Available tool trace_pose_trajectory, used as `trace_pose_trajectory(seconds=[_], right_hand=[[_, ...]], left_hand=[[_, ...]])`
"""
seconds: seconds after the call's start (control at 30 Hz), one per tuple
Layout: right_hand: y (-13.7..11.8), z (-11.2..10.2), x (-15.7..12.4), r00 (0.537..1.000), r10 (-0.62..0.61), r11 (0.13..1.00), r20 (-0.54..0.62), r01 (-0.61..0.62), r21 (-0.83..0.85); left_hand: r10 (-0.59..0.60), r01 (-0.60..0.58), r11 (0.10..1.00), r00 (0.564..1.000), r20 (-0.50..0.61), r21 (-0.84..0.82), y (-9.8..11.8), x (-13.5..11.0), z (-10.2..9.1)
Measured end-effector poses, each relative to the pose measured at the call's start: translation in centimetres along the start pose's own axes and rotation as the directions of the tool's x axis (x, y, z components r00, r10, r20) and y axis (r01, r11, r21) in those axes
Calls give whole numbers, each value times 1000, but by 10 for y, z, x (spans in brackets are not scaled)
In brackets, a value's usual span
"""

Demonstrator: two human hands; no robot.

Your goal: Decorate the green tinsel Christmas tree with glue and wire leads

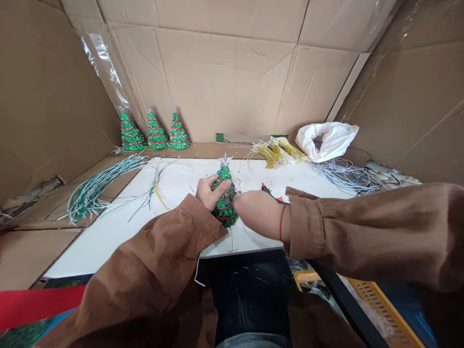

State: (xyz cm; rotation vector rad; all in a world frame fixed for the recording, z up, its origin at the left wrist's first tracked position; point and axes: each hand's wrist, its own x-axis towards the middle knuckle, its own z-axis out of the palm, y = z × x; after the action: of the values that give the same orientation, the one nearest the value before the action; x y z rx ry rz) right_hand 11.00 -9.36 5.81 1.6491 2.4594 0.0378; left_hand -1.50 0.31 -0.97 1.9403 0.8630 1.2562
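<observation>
Near the front of the white board stands a small green Christmas tree (229, 207) with red garland bands and a clear star on top. My left hand (210, 192) grips its left side, the thumb lying across the front. Against the tree's right side, my right hand (255, 210) is closed with its fingertips touching the decoration; what they pinch, if anything, is hidden. Just behind that hand lies a black glue gun (267, 189) with an orange tip, partly covered by the hand. A thin yellow wire (232, 240) sticks out below the tree's base.
Three similar trees (157, 131) stand along the cardboard back wall (217, 72). Green and white wires (103, 186) lie at left, yellow wire bundles (277, 153) at the back. A white bag (326, 140) sits beside bluish wires (342, 174). Below right is a yellow basket (380, 304).
</observation>
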Motion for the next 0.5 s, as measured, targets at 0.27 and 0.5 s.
trace_pose_trajectory(seconds=[0.27, 0.5], right_hand=[[-13, 19, -15, 911, 87, 904, -403, -242, -351], [1, 24, -15, 946, -108, 946, -305, 3, -325]], left_hand=[[-4, 4, 1000, 1000, 25, -7, 4, -2, 2], [-22, 22, 999, 1000, 7, -33, 1, -4, 4]])
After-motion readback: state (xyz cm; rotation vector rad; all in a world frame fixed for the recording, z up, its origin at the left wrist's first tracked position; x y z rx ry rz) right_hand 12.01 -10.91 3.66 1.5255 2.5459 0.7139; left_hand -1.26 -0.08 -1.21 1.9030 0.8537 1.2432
